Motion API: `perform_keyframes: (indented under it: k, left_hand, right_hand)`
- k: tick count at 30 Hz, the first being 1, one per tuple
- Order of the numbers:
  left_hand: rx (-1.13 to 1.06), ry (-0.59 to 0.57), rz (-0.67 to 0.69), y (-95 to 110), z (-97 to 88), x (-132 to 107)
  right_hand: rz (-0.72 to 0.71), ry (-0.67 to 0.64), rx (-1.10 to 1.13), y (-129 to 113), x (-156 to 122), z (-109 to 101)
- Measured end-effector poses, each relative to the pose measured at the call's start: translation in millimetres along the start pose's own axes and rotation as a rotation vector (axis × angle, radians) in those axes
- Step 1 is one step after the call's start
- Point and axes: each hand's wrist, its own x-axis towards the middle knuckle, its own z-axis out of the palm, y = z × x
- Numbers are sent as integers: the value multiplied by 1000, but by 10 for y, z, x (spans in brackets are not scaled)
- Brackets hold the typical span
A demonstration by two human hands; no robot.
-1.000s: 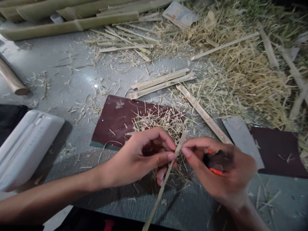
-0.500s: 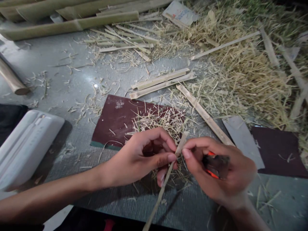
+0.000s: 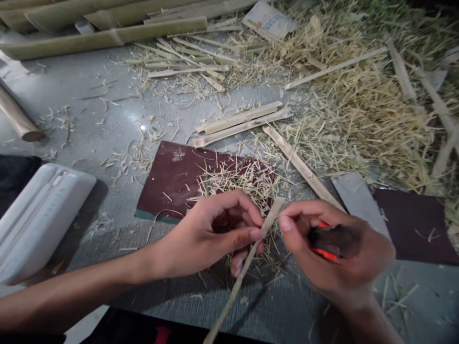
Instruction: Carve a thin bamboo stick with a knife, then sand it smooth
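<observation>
My left hand [image 3: 211,234] pinches a thin bamboo strip [image 3: 240,279] between thumb and fingers, low in the middle of the view. The strip runs from near my body up to a tip beside my right thumb. My right hand [image 3: 337,251] is closed round a tool with an orange and black handle [image 3: 324,241], its thumb and forefinger right at the strip's upper end. Whatever blade it has is hidden by the fingers. Fine shavings [image 3: 244,184] lie under both hands on a dark red sheet [image 3: 175,179].
A white case [image 3: 36,217] lies at the left. Split bamboo pieces [image 3: 240,122] and one long slat [image 3: 304,169] lie beyond the sheet. A big heap of shavings [image 3: 373,110] fills the right. Thick bamboo lengths [image 3: 103,36] lie along the far edge. A grey sheet [image 3: 358,200] lies at the right.
My right hand has shifted slightly right and away from the strip's tip; the strip has tilted a little. My left hand stays put.
</observation>
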Motion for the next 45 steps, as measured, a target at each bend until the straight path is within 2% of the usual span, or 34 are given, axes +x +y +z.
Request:
perform_keyframes:
  k: [6,12,18,22,24,27,30,33,40,45]
  left_hand:
    - [-4,1,-4,-5,6,3]
    - [-12,11,-19,13,17,11]
    - [-3,2,-58,18,20,4]
    - [9,33,-49,18,21,4]
    - [18,52,-32,21,23,8]
    - [21,54,-13,28,26,13]
    - [44,56,3,36,22,15]
    - [76,53,18,34,13,12]
    - [127,42,-2,23,10,-7]
    - [174,-27,-23,52,6,-12]
  right_hand:
    - [32,81,-31,-33,11,20]
    - [26,101,-52,-21,4,2]
    - [182,256,30,-24,-6,34]
    - [164,337,71,25,-6,11]
    - [25,238,5,51,-2,-21]
    - [-197,-59,-87,80,13,-55]
    - [-271,-221,-128,98,32,-38]
    - [-293,-262,-168,113,40,-6]
    - [-293,-245,-179,119,38,-3]
    - [-270,-249,-194,113,42,-1]
